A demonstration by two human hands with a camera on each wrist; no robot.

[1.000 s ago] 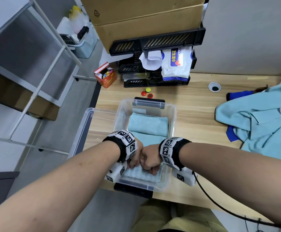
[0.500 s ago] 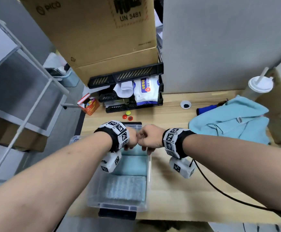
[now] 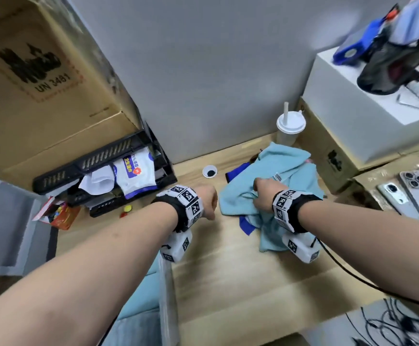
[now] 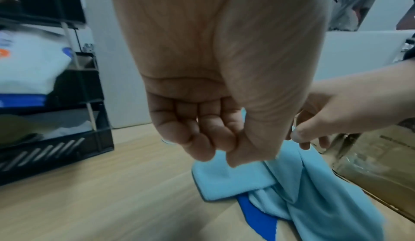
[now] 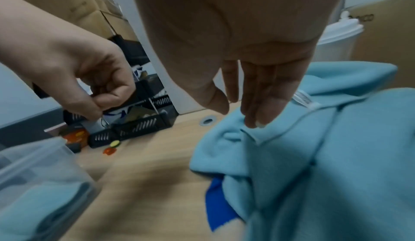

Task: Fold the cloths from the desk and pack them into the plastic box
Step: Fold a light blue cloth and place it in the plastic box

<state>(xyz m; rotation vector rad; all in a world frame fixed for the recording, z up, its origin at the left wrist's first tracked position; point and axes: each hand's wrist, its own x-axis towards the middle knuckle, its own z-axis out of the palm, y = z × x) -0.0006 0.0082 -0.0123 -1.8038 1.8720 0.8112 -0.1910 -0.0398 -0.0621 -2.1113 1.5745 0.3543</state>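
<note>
On the wooden desk (image 3: 228, 283), your right hand (image 3: 263, 196) touched the crumpled light-blue cloth (image 3: 291, 166) with straight fingers. Your left hand (image 3: 208, 201) hung curled, empty, near the plastic box (image 3: 166, 295). A careless lift risked dragging the tangled dark-blue cloth (image 3: 246, 224) along.

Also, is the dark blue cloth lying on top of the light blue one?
No, the dark blue cloth lies under the light blue cloth, and only part of it shows from beneath the folds.

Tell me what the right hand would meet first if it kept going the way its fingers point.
The light blue cloth. The right hand points down at its crumpled top, fingertips almost on it; whether they touch is unclear.
</note>
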